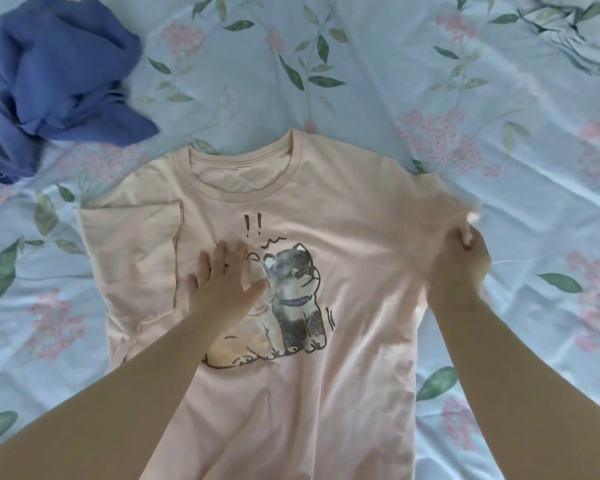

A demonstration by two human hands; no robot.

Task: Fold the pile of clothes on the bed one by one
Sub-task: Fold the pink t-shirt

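Now the pink dog tee (361,209) lies under a spread left hand (222,285), right hand (461,265) pinching its sleeve (442,202).

A bed in soft, cool light, seen from above.
The bed (378,64) fills the whole view, covered by a pale blue sheet (534,202) printed with pink flower clusters (440,136) and green leaves (291,76). Long creases run across the sheet, and it looks brightest on the right side. In the far right corner lies a rumpled pale fabric (568,32) with darker leaf markings.
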